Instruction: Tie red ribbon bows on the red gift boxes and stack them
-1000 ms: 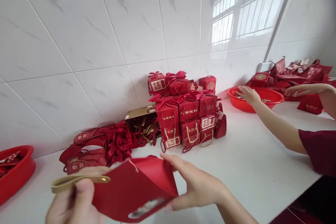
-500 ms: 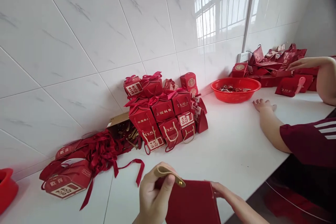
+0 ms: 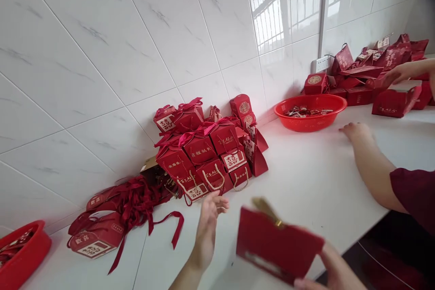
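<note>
The left hand point(image 3: 207, 233) holds nothing, its fingers loosely apart, in front of the stacked boxes point(image 3: 204, 154). The right hand point(image 3: 335, 271) grips the red box point(image 3: 278, 245) at its right end; blur makes the thumb contact uncertain. This box is over the white tabletop point(image 3: 295, 167), near its front edge; wide surface lies between stack and co-worker's arm point(image 3: 377, 176).

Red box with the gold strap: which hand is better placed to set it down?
Probably the right hand: it holds the red box by one end, while the left hand is apart from it.
</note>
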Available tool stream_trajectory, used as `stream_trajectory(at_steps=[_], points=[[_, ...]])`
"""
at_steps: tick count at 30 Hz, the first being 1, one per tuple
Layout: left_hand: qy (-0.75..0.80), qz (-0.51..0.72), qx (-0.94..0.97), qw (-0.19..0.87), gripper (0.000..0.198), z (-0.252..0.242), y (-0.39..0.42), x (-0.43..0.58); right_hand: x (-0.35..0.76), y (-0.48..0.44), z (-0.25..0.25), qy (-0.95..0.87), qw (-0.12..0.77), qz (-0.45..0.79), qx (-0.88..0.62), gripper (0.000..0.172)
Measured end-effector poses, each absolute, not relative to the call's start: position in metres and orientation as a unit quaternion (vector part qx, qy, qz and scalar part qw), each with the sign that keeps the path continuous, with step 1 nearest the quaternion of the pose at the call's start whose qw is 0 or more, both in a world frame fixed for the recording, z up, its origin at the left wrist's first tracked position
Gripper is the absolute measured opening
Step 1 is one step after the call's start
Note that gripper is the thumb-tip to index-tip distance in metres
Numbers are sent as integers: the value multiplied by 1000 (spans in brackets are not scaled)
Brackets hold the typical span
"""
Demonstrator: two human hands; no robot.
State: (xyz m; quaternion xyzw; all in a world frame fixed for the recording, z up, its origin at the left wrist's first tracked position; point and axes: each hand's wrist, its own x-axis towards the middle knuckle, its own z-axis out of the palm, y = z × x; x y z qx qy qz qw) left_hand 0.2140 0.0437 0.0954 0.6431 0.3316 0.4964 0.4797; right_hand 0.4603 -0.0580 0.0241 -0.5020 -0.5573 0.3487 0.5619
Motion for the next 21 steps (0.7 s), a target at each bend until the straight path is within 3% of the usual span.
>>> stream_trajectory(at_steps=[4, 7, 11, 16, 21], points=[[418, 348, 711, 445, 41, 30, 57, 219, 488, -18, 36, -420, 731, 248, -477, 52], [421, 278, 750, 428, 51, -6, 58, 223, 496, 18, 89, -374, 792, 215, -432, 65], [397, 268, 745, 464, 54, -18, 65, 222, 496, 67, 180, -369, 856, 153, -328, 53], [371, 259, 730, 513, 48, -35, 83, 217, 492, 140, 264, -367, 824, 333, -276, 22], [397, 202, 722, 529, 50, -62, 95, 219, 480, 185, 288, -350, 706, 562, -252, 25]])
